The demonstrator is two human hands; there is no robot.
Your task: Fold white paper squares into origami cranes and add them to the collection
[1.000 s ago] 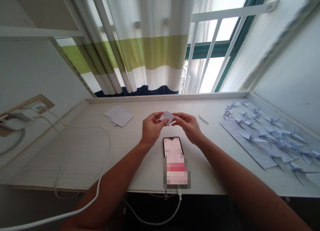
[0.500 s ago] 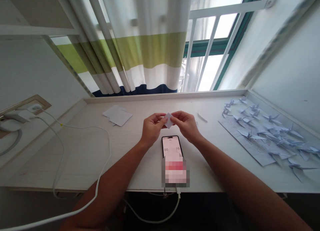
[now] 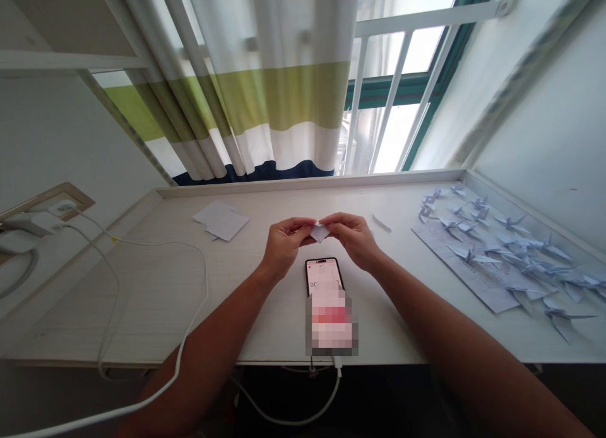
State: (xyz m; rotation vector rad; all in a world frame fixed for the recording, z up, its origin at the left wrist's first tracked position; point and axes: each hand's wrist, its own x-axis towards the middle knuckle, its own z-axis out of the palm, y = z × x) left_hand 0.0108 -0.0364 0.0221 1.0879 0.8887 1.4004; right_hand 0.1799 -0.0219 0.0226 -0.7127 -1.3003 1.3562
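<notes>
A small folded piece of white paper (image 3: 320,233) is pinched between both hands above the desk, one corner pointing down toward me. My left hand (image 3: 286,243) grips its left side between thumb and fingers. On the other side, my right hand (image 3: 353,237) pinches the upper right edge, with thumb and index finger close to the left hand's fingertips. Just below the hands lies a phone (image 3: 324,274) with a lit, partly blurred screen. Several folded paper cranes (image 3: 473,255) lie at the right.
Loose white paper sheets (image 3: 222,220) lie at the left back. A thin paper strip (image 3: 381,222) sits right of my hands. A printed sheet (image 3: 478,286) is under some cranes. White cables (image 3: 207,274) run from the wall socket (image 3: 71,195) across the desk (image 3: 156,299).
The folded paper has tipped: its upper corner is now under my fingertips and less of it shows. Both hands have drawn closer together at its top. The view has shifted slightly.
</notes>
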